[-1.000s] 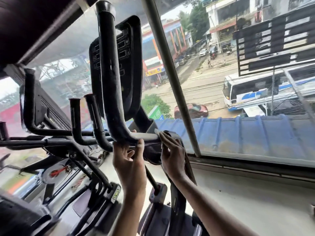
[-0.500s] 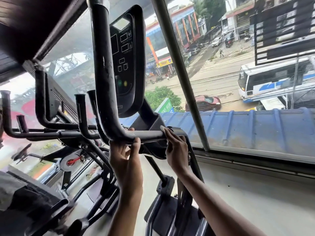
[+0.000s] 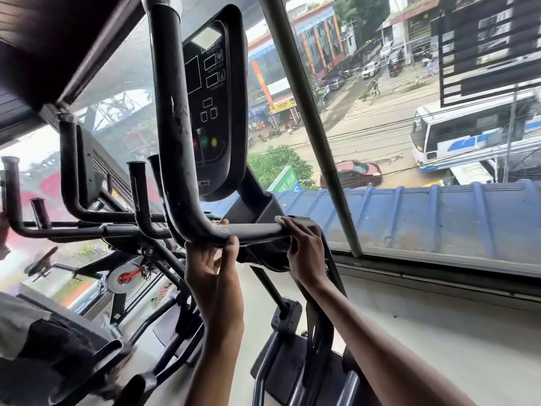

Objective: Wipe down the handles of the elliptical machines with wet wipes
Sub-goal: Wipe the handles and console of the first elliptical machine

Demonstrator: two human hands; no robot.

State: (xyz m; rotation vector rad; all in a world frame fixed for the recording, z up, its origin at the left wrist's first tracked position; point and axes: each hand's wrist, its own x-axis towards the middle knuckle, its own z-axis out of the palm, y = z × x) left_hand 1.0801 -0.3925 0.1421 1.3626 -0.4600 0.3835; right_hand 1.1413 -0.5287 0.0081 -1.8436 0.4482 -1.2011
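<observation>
Paint, plastic, sheet metal.
Semi-glossy, flecked with wear: black bent metal tube handle (image 3: 175,136); smooth, shiny: black plastic console housing (image 3: 234,98); matt, grimy: blue corrugated metal roof (image 3: 439,212).

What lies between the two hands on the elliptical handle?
Head view: only a bare stretch of black handle runs between the left hand and the right hand, which holds the wet wipe.

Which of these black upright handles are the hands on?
The tallest, nearest handle, in front of the console: the left hand grips its bend, the right hand its horizontal part.
</observation>
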